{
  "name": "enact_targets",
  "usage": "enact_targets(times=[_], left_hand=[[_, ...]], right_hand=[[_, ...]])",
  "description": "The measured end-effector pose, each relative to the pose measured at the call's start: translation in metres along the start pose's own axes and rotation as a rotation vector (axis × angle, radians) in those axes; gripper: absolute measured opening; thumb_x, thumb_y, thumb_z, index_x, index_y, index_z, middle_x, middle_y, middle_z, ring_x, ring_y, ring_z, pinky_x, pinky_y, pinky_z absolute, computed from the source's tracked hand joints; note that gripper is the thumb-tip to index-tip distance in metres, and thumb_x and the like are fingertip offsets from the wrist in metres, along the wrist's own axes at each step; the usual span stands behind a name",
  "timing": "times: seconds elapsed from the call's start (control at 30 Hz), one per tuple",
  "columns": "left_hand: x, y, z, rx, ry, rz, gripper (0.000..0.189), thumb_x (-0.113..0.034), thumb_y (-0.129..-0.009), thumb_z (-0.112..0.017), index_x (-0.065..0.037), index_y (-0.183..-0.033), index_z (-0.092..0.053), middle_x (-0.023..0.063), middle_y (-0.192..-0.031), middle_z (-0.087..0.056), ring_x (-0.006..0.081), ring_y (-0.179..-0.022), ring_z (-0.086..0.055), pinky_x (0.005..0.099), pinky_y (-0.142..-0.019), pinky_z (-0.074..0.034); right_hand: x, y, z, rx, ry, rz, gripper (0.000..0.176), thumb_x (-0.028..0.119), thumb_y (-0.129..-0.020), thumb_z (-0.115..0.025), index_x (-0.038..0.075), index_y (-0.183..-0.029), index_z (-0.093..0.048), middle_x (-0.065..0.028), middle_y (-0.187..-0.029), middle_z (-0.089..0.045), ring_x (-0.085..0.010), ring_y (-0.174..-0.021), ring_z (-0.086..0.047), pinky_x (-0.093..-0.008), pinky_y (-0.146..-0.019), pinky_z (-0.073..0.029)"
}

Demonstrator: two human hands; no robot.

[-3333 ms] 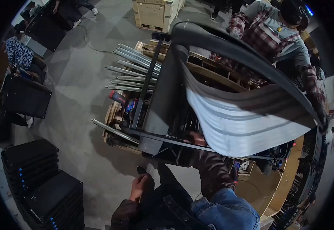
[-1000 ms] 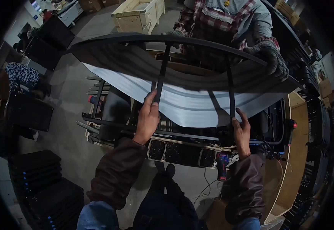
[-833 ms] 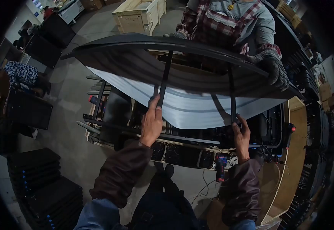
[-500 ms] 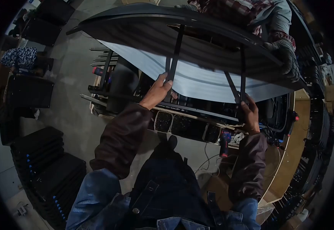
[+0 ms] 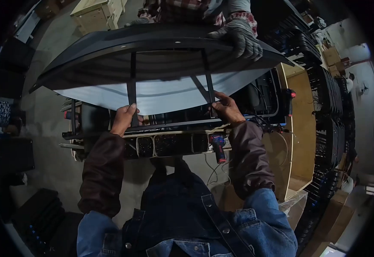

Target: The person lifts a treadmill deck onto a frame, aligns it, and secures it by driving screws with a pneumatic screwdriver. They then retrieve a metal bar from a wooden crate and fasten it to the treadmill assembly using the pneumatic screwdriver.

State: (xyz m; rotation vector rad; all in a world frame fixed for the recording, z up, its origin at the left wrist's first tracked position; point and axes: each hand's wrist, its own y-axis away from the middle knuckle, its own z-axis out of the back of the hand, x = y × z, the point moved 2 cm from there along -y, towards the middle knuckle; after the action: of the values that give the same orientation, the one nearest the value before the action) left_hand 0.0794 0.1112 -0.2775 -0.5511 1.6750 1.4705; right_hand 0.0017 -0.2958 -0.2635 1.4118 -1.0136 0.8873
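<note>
Two black struts [image 5: 132, 81], likely stiff, give the best hold on the bowed panel [image 5: 165, 96] at twelve o'clock, its broad sheet probably light yet floppy; fingers of left hand [image 5: 123, 120] and right hand [image 5: 229, 110] clamped round one strut each.

The room is dim, with a grey concrete floor [image 5: 47, 150] that carries soft shadows. Toward the upper left stands a pale wooden crate [image 5: 93, 19]. On the left side sits a dark, boxy panel [image 5: 10, 154], and nearer, at the lower left, a stack of black pieces [image 5: 37, 210] shows small blue marks along its side. On the right, a long, open-topped plywood box [image 5: 301, 128] runs beside closely packed rows of black parts [image 5: 327, 96]. Brown cardboard boxes [image 5: 331, 55] stand beyond them, with more cartons [image 5: 334, 218] at the lower right.
</note>
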Motion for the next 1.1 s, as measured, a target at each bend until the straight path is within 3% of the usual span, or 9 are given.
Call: enact_targets(times=[0.17,0.23,0.27,0.47,0.6,0.7,0.77,0.93,1.1], left_hand=[[0.019,-0.011,0.013,0.042,-0.130,-0.226,0.041,-0.041,-0.103,-0.049,-0.001,-0.103,-0.059,0.0117,-0.079,-0.068,0.0206,-0.065,-0.066,0.0330,-0.062,-0.054],[0.042,-0.038,0.034,-0.127,-0.992,-0.798,0.041,-0.040,-0.103,-0.049,0.000,-0.107,-0.058,0.0097,-0.078,-0.067,0.0208,-0.068,-0.066,0.0331,-0.066,-0.054],[0.063,-0.057,0.054,-0.237,-1.429,-0.643,0.042,-0.041,-0.103,-0.051,0.000,-0.110,-0.057,0.0124,-0.095,-0.070,0.0227,-0.079,-0.069,0.0363,-0.071,-0.054],[-0.160,0.105,-0.013,-0.291,0.768,-0.479,0.058,-0.049,-0.098,-0.059,0.000,-0.129,-0.050,0.0200,-0.104,-0.066,0.0300,-0.093,-0.070,0.0361,-0.076,-0.059],[-0.171,0.067,0.036,-0.391,0.646,-0.435,0.044,-0.031,-0.098,-0.065,0.006,-0.120,-0.053,0.0194,-0.105,-0.065,0.0278,-0.085,-0.070,0.0349,-0.073,-0.062],[-0.153,0.056,0.051,-0.482,0.628,-0.399,0.032,-0.020,-0.097,-0.065,0.004,-0.115,-0.056,0.0185,-0.102,-0.066,0.0266,-0.081,-0.070,0.0342,-0.072,-0.062],[-0.126,0.057,0.055,-0.458,0.720,-0.319,0.027,-0.017,-0.097,-0.062,0.004,-0.113,-0.056,0.0170,-0.099,-0.067,0.0266,-0.081,-0.070,0.0333,-0.070,-0.062],[-0.059,0.062,0.027,-0.339,0.794,-0.195,0.033,-0.026,-0.102,-0.056,0.004,-0.114,-0.057,0.0176,-0.096,-0.069,0.0264,-0.079,-0.068,0.0318,-0.063,-0.057],[0.015,0.044,0.016,-0.333,0.852,-0.222,0.034,-0.038,-0.102,-0.057,-0.006,-0.112,-0.060,0.0042,-0.096,-0.068,0.0157,-0.076,-0.064,0.0246,-0.060,-0.051]], right_hand=[[-0.001,-0.006,0.010,0.051,0.098,-0.028,0.056,0.006,-0.090,-0.069,-0.002,-0.142,-0.047,-0.0073,-0.087,-0.070,-0.0133,-0.083,-0.065,-0.0271,-0.074,-0.048],[-0.005,-0.008,0.009,0.061,0.193,0.008,0.056,0.006,-0.091,-0.068,-0.003,-0.141,-0.046,-0.0075,-0.088,-0.070,-0.0133,-0.084,-0.063,-0.0275,-0.076,-0.049],[0.008,-0.001,0.001,0.036,0.189,0.009,0.056,0.006,-0.092,-0.067,-0.004,-0.143,-0.044,-0.0086,-0.093,-0.069,-0.0138,-0.085,-0.062,-0.0280,-0.078,-0.050],[-0.001,0.000,0.010,-0.010,0.094,0.048,0.058,0.004,-0.092,-0.067,-0.006,-0.144,-0.041,-0.0117,-0.109,-0.068,-0.0171,-0.095,-0.063,-0.0310,-0.083,-0.051],[0.037,0.035,0.043,-0.234,0.553,0.292,0.042,0.037,-0.096,-0.062,-0.001,-0.116,-0.065,-0.0218,-0.090,-0.070,-0.0380,-0.087,-0.069,-0.0404,-0.077,-0.052],[0.067,0.073,0.082,-0.687,1.131,0.357,0.033,0.034,-0.096,-0.060,0.003,-0.104,-0.066,-0.0182,-0.091,-0.070,-0.0375,-0.087,-0.065,-0.0479,-0.076,-0.049],[0.049,0.079,0.114,-0.608,1.520,0.213,0.033,0.034,-0.096,-0.060,0.005,-0.109,-0.066,-0.0161,-0.097,-0.071,-0.0363,-0.095,-0.064,-0.0507,-0.086,-0.046],[0.032,0.145,0.121,-0.326,0.991,0.514,0.032,0.029,-0.095,-0.065,0.002,-0.111,-0.067,-0.0184,-0.087,-0.070,-0.0331,-0.095,-0.067,-0.0470,-0.094,-0.047],[0.001,0.169,0.143,-0.199,0.698,-0.169,0.032,0.024,-0.095,-0.066,0.000,-0.115,-0.067,-0.0162,-0.088,-0.072,-0.0203,-0.072,-0.069,-0.0338,-0.064,-0.054]])
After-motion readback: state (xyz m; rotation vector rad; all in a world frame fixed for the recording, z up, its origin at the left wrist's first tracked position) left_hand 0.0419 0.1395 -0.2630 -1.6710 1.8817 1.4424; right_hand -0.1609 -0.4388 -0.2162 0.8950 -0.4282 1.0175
